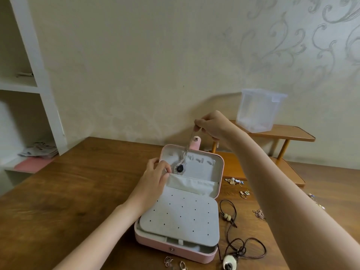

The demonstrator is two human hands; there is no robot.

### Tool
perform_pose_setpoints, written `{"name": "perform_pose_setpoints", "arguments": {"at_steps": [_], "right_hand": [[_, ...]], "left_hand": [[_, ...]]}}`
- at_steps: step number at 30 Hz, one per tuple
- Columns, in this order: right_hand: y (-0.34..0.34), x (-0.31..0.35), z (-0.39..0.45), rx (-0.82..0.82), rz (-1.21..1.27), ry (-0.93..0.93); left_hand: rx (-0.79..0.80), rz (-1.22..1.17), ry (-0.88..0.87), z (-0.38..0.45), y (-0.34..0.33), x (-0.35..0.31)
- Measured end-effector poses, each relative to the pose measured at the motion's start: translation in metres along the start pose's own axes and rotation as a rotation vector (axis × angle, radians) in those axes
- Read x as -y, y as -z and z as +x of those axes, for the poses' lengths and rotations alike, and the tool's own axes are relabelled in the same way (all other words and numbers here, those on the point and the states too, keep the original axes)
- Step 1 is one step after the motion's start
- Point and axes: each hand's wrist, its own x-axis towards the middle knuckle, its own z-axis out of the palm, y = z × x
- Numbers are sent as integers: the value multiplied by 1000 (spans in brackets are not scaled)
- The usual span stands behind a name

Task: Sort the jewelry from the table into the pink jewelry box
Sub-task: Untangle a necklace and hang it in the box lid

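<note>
Bottom edge cuts off rings [168, 261] and a white-pendant cord necklace [236, 244] lying beside the pink jewelry box [175, 248], which sits open on the wooden table [68, 191]. Grey perforated earring panel [183, 215] hides the tray beneath. Left hand [153, 182] pinches the lid's white pocket [191, 185] open at its edge. Just past those fingers hangs a dark teardrop pendant [179, 168]; its silver chain [188, 145] runs up, motion-blurred, to the right hand [212, 124], pinched between fingertips. Beyond: small brooches [233, 181] under the right forearm, a translucent plastic tub [260, 110] on a side shelf [280, 133].
</note>
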Motion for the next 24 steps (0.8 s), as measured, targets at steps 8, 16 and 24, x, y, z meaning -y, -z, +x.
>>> {"name": "perform_pose_setpoints", "arguments": {"at_steps": [8, 16, 24], "right_hand": [[-17, -4, -14, 181, -157, 19], [-37, 10, -32, 321, -70, 142], [-29, 24, -42, 329, 109, 181]], "left_hand": [[-112, -79, 12, -11, -10, -11], [-267, -334, 175, -16, -16, -38], [-282, -530, 265, -4, -8, -41]]}}
